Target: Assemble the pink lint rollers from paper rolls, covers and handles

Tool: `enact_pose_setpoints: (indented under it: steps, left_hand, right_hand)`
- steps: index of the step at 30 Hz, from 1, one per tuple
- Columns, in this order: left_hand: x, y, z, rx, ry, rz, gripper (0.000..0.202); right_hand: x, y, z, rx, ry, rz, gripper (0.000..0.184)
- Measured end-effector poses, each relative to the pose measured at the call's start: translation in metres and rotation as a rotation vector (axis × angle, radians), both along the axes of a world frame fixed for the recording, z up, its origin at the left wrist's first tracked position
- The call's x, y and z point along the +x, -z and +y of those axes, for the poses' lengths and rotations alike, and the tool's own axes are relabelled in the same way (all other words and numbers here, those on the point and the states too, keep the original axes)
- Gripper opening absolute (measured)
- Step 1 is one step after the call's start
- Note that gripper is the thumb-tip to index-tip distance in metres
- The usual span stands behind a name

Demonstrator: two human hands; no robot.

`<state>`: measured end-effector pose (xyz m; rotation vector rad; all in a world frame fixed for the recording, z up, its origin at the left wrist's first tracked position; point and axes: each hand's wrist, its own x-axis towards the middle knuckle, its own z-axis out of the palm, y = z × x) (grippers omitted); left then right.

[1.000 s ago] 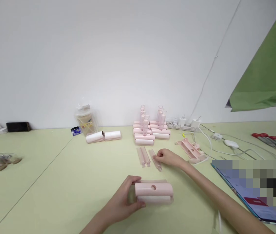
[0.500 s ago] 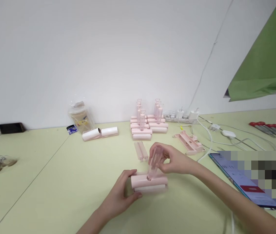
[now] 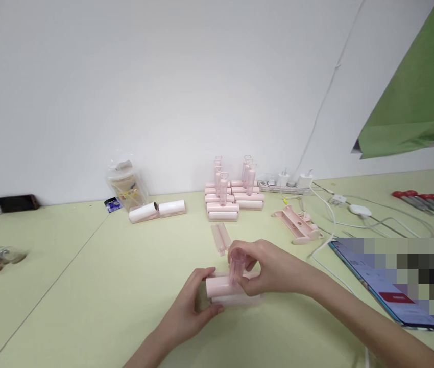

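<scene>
Both hands: being kept closed on parts.
Left hand: pink roller body being gripped.
Right hand: translucent pink handle being held upright.

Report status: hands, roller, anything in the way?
Left hand grips pink roller. Right hand holds clear handle upright in it. Spare handles lie just behind.

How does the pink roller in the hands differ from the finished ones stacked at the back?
The roller in the hands lies alone near the table's front edge, gripped by the left hand; the stacked rollers sit piled in layers by the wall, untouched. Its handle is short-looking, pinched by the right hand; theirs stand free and tall. Both are pink with pale rolls.
</scene>
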<state>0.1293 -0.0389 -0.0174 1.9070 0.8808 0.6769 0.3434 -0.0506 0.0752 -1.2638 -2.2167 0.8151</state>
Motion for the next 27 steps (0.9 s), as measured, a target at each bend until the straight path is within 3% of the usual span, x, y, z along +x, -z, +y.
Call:
enact_pose_setpoints:
  steps: [5, 9, 11, 14, 17, 19, 23, 27]
  left_hand:
    - [0.0, -0.001, -0.001, -0.002, -0.001, 0.0, 0.046]
    - [-0.002, -0.003, 0.0, -0.011, -0.018, 0.018, 0.045]
    - [-0.002, -0.003, 0.0, -0.025, -0.024, 0.025, 0.044]
    - [-0.001, -0.002, -0.001, -0.039, -0.03, 0.025, 0.042]
    - [0.001, 0.002, -0.002, -0.038, -0.079, -0.005, 0.041]
    - [0.003, 0.005, -0.002, -0.031, -0.103, -0.023, 0.041]
    - [0.004, 0.005, -0.001, -0.03, -0.108, 0.002, 0.042]
    - [0.0, 0.001, 0.0, -0.043, -0.051, 0.049, 0.043]
  right_hand:
    - [-0.004, 0.005, -0.007, 0.061, 0.032, 0.006, 0.013]
    - [0.021, 0.001, -0.001, -0.082, -0.009, 0.025, 0.043]
    - [0.05, -0.003, 0.009, -0.029, 0.178, -0.074, 0.044]
    - [0.104, -0.006, 0.027, 0.159, 0.612, -0.305, 0.034]
    - [0.152, 0.001, 0.04, 0.159, 0.862, -0.516, 0.026]
    - [0.171, 0.011, 0.044, 0.123, 0.95, -0.655, 0.017]
    - [0.182, 0.03, 0.053, 0.085, 0.923, -0.831, 0.016]
    - [0.178, 0.039, 0.065, 0.079, 0.841, -0.872, 0.017]
